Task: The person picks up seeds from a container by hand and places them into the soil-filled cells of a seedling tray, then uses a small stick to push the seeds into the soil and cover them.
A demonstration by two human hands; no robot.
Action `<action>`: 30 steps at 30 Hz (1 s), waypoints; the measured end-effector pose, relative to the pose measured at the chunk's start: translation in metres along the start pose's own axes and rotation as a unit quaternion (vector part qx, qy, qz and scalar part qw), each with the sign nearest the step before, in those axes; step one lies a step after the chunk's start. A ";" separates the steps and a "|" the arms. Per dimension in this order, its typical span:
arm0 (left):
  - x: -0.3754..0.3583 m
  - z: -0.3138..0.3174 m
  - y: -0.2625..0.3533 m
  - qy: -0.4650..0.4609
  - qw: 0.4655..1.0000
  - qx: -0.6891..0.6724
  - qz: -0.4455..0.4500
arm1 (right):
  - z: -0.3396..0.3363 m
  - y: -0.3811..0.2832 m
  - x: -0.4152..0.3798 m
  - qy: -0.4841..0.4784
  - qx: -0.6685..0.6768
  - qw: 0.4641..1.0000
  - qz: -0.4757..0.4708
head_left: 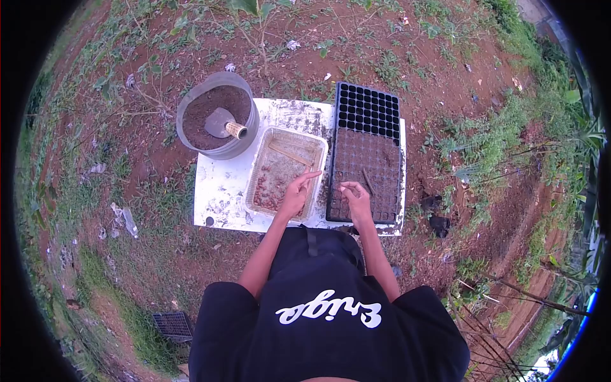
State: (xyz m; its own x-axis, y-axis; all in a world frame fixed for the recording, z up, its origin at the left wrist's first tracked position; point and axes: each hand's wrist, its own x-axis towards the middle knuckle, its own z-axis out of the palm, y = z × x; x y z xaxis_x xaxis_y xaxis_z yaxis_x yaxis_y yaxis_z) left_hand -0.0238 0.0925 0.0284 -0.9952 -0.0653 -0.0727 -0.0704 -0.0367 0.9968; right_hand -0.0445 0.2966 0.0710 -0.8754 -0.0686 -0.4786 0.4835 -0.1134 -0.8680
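Observation:
My left hand [297, 194] is over the right side of a clear plastic tray [249, 181], its index finger stretched out toward the right. Whether anything lies in its palm is hidden. The plastic tray holds small reddish seeds [267, 198], pale grains and a flat wooden strip [289, 154]. Above the near part of a black seedling tray [329, 207], my right hand [358, 202] has its thumb and fingertips pinched together. What the pinch holds, if anything, is too small to make out. A thin dark stick [368, 181] lies on the soil-filled cells beside that hand.
A grey bucket [251, 137] of soil stands at the back left with a trowel [221, 123] in it. Everything rests on a white board [216, 191]. The seedling tray's far cells [368, 105] are without soil. Another dark tray [172, 325] lies on the ground behind left.

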 end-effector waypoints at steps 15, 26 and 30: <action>0.001 0.004 0.040 -0.024 0.977 0.115 -0.176 | 0.011 0.005 -0.015 -0.039 -0.075 0.996 -0.041; -0.008 0.004 0.038 -0.082 0.987 0.002 -0.138 | 0.017 0.011 -0.010 -0.060 -0.116 0.988 -0.085; -0.008 0.004 0.023 -0.089 0.990 -0.010 -0.113 | -0.002 0.009 0.000 -0.053 -0.181 0.975 -0.121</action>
State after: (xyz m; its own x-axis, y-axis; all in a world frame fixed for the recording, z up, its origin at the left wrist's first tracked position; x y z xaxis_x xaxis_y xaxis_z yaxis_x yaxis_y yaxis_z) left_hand -0.0173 0.0962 0.0520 -0.9506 0.1235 -0.2848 -0.2925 -0.0494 0.9550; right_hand -0.0406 0.2979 0.0629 -0.9488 -0.1879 -0.2540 0.2122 0.2166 -0.9529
